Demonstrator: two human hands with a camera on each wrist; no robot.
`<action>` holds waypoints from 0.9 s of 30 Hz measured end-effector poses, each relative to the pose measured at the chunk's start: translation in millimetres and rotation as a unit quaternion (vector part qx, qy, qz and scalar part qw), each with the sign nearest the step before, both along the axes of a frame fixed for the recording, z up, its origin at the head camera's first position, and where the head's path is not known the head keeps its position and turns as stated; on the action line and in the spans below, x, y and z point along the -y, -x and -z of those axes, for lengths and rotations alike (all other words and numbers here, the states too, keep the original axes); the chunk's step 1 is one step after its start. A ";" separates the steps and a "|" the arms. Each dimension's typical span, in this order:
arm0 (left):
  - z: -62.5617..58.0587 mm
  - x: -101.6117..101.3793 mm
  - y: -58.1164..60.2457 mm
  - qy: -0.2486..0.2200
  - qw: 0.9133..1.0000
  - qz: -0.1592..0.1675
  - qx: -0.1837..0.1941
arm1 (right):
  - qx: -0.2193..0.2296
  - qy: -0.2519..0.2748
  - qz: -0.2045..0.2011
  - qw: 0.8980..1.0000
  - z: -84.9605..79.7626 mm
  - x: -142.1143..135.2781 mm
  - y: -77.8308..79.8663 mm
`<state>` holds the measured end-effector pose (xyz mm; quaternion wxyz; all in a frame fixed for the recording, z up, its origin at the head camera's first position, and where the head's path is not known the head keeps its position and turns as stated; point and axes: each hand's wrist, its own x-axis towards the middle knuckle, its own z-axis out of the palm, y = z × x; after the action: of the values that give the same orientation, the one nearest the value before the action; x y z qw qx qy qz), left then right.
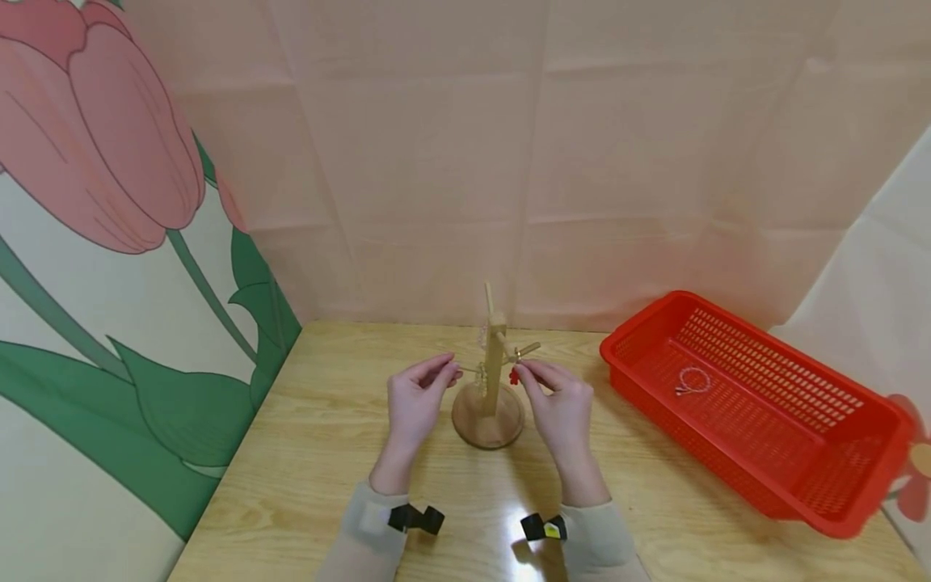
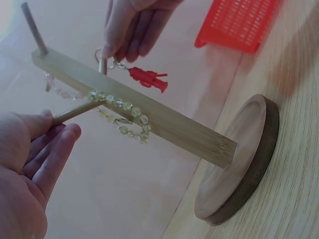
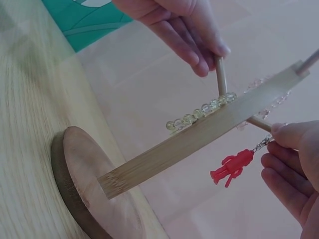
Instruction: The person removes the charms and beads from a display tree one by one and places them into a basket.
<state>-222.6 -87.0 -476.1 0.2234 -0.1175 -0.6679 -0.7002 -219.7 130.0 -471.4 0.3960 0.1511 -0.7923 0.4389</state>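
Note:
A wooden stand with a round base (image 1: 489,436) and an upright post (image 2: 169,122) carries thin side pegs. My left hand (image 1: 418,392) pinches the end of one peg (image 2: 75,113) between thumb and fingers. A bracelet of clear yellow-green beads (image 3: 203,109) hangs from that peg, against the post. At an opposite peg, my right hand (image 1: 560,400) pinches a keychain by its ring, fingertips right at the peg's end. The keychain's red figure (image 3: 233,166) dangles below on a short chain. Behind the post hangs a pale pink bead bracelet (image 2: 65,93).
To the right stands a red plastic basket (image 1: 672,428) with slotted walls. A pinkish bead bracelet (image 1: 681,390) lies inside it. The wooden table (image 1: 305,485) meets a pinkish cloth backdrop (image 1: 436,162), with a tulip-printed cloth (image 1: 131,153) at the left.

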 end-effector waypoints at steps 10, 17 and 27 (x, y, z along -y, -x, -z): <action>-0.8 0.3 -1.0 0.006 1.000 -0.005 -0.005 | 0.002 0.002 0.011 1.000 -1.7 -5.0 -0.9; -0.6 0.9 -1.0 0.018 1.000 -0.007 -0.009 | 0.000 -0.003 0.022 1.000 -3.7 -9.1 -2.0; -1.9 1.6 -1.7 0.016 1.000 -0.003 -0.005 | 0.010 0.001 0.026 1.000 -5.2 -12.1 -2.1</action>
<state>-221.0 -88.6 -474.2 0.2274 -0.1224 -0.6783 -0.6879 -217.6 142.1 -466.3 0.3994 0.1259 -0.7994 0.4308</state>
